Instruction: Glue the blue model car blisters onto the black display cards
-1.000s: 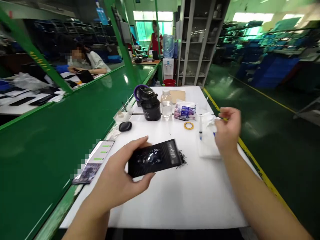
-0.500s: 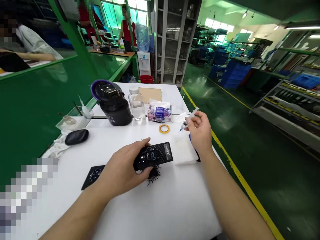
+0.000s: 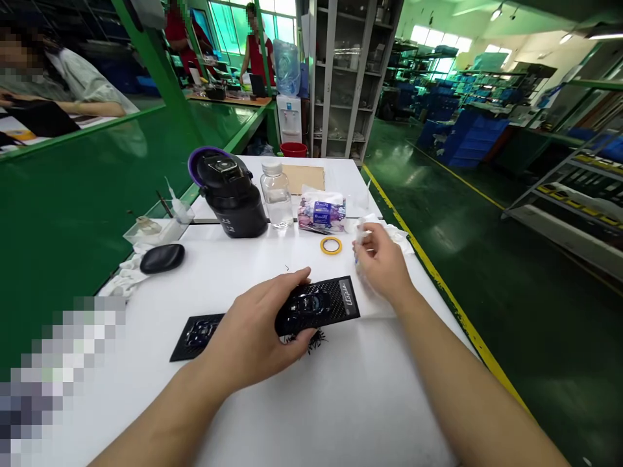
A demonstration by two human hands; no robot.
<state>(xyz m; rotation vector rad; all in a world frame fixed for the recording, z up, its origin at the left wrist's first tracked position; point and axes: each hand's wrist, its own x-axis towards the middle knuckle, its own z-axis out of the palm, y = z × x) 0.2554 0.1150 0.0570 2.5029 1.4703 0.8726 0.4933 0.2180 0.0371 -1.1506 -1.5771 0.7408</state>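
the person's left hand (image 3: 257, 331) is closing its grip round one end of a black card (image 3: 324, 303), thumb on top and fingers curling under, so the card is sitting low over the desk (image 3: 341, 408) with its printed end sticking out to the right. a small tuft of black shreds (image 3: 315, 340) is lying on the desk just beneath it. the right hand (image 3: 384, 269) is hovering near the card's right end, its grip pinching shut on a thin pale tube (image 3: 359, 235). it may be a syringe, though it is too blurred to say. under that hand a white pad (image 3: 377, 306) is lying flat.

a second black card (image 3: 197, 332) is lying on the desk just left of the holding hand. further back a yellow tape ring (image 3: 331, 245), a tissue pack (image 3: 324, 213), a clear bottle (image 3: 276, 194) and a black jug (image 3: 231, 194) are standing in a loose row, and a black oval case (image 3: 162, 257) is resting near the left edge.

judging by how things are lying, the work is looking only partly done: one card is set aside, one is in hand, and the tube's tip is not touching the held card, so whatever it is meant to put there is not yet going on.
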